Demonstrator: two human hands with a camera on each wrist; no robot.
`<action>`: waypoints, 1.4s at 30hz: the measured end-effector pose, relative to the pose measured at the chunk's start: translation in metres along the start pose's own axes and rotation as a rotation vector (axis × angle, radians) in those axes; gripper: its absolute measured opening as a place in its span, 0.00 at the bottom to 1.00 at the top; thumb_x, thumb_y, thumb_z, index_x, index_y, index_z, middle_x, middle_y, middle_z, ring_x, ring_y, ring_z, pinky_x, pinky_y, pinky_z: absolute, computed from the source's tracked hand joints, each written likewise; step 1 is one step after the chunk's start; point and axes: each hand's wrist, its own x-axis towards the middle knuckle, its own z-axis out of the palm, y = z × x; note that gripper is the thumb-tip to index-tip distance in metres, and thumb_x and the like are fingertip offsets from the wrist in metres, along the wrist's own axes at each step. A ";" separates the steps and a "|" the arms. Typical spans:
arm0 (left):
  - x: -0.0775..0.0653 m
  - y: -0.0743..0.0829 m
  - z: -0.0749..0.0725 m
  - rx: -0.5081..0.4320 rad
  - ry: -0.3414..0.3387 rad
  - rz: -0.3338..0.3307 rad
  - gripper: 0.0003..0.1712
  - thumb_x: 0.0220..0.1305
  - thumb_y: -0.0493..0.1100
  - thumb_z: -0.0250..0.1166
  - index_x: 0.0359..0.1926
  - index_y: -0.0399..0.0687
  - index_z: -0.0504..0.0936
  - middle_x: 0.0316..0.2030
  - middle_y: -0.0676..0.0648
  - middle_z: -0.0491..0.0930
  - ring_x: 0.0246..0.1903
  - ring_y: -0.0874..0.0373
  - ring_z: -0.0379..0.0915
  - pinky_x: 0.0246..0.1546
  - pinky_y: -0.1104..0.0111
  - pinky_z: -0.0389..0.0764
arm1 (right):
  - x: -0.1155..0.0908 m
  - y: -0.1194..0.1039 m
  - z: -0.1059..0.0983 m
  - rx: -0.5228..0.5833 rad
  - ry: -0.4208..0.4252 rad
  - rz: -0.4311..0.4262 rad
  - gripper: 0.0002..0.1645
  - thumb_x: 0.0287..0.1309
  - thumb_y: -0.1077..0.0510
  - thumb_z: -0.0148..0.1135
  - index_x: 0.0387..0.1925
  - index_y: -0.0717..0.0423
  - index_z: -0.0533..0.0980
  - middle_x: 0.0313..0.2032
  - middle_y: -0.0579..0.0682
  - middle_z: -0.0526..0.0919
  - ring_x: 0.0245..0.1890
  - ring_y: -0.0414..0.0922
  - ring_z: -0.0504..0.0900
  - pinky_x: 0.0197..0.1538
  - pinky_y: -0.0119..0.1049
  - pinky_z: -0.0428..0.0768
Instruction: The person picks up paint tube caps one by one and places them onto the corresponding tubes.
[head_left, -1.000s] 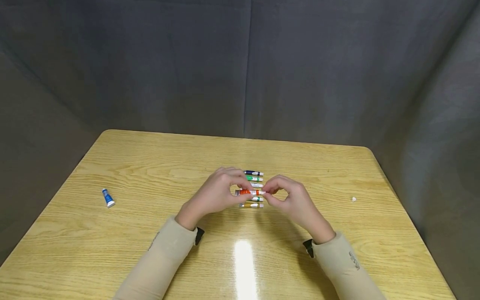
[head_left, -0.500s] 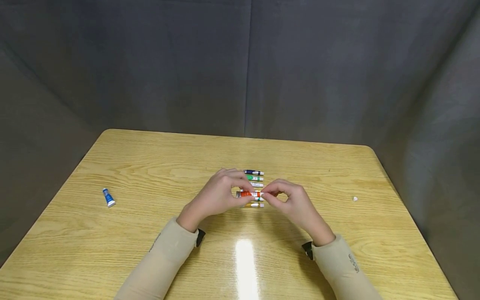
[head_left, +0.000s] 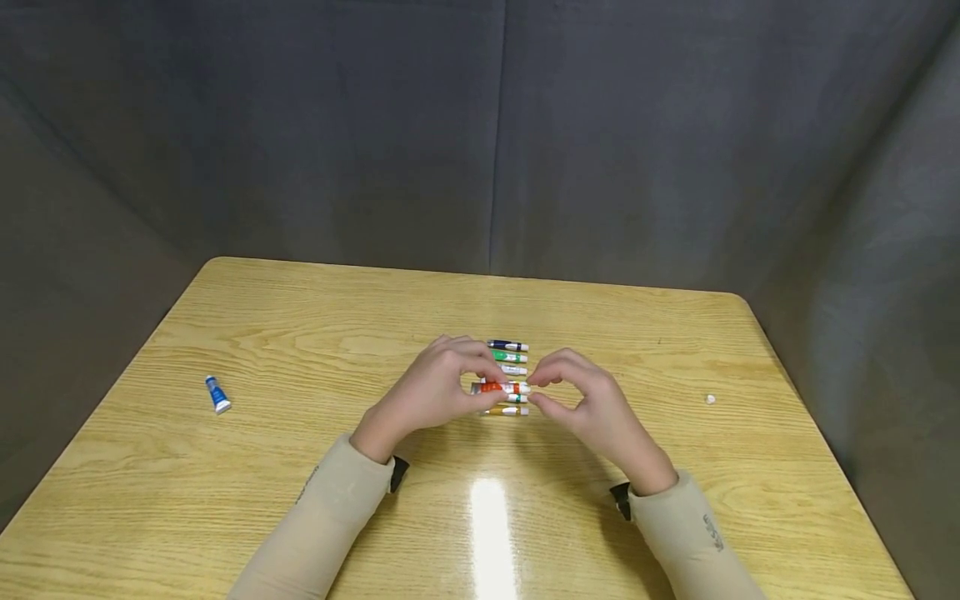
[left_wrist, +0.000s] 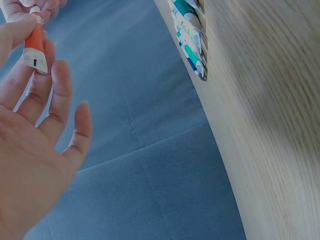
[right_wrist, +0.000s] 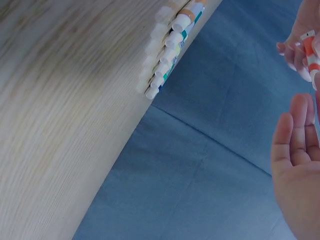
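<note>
My left hand (head_left: 431,385) pinches an orange-red paint tube (left_wrist: 34,40) between thumb and fingers, its crimped end toward the palm and its white cap (left_wrist: 35,10) toward my right hand. In the left wrist view the other left fingers spread loosely. My right hand (head_left: 592,400) is at the cap end, thumb and fingertips parted on either side of it in the head view. Below the held tube lies a row of small paint tubes with white caps (right_wrist: 174,39), among them a dark blue tube (head_left: 508,345), a green tube (head_left: 510,357) and a gold tube (head_left: 513,411).
A blue tube (head_left: 217,394) lies alone on the left of the wooden table (head_left: 360,533). A small white piece (head_left: 710,399) sits on the right side. Dark curtains (head_left: 300,142) hang behind the table and at both sides.
The right thumb and fingertips, pinched at the cap half a second ago, have parted and drawn slightly right. My left hand keeps hold of the orange-red tube in nearly the same place.
</note>
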 end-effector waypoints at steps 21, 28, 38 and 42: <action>-0.001 0.005 0.002 0.039 0.000 0.018 0.05 0.59 0.47 0.78 0.36 0.56 0.92 0.35 0.60 0.86 0.38 0.64 0.79 0.45 0.66 0.73 | 0.000 0.000 -0.001 -0.015 -0.038 -0.022 0.12 0.58 0.65 0.74 0.43 0.53 0.84 0.43 0.45 0.85 0.43 0.41 0.83 0.51 0.33 0.82; -0.001 0.005 0.000 0.017 0.015 0.032 0.05 0.57 0.46 0.79 0.36 0.56 0.92 0.35 0.60 0.87 0.37 0.65 0.79 0.44 0.66 0.72 | 0.000 -0.002 -0.001 -0.019 -0.029 -0.052 0.15 0.55 0.69 0.75 0.42 0.51 0.83 0.43 0.45 0.85 0.45 0.41 0.83 0.53 0.30 0.81; 0.000 0.009 0.001 0.057 0.027 0.053 0.04 0.58 0.46 0.78 0.35 0.56 0.92 0.35 0.60 0.86 0.37 0.65 0.79 0.44 0.66 0.72 | 0.000 -0.002 0.002 -0.023 -0.022 -0.040 0.08 0.59 0.66 0.72 0.37 0.52 0.84 0.40 0.44 0.85 0.41 0.40 0.83 0.50 0.34 0.83; -0.001 0.010 0.001 0.074 0.041 0.072 0.04 0.57 0.46 0.79 0.34 0.56 0.92 0.34 0.59 0.86 0.37 0.64 0.79 0.43 0.66 0.71 | 0.000 -0.003 0.002 -0.021 -0.052 -0.001 0.02 0.64 0.62 0.69 0.37 0.53 0.86 0.40 0.43 0.85 0.41 0.38 0.83 0.49 0.34 0.83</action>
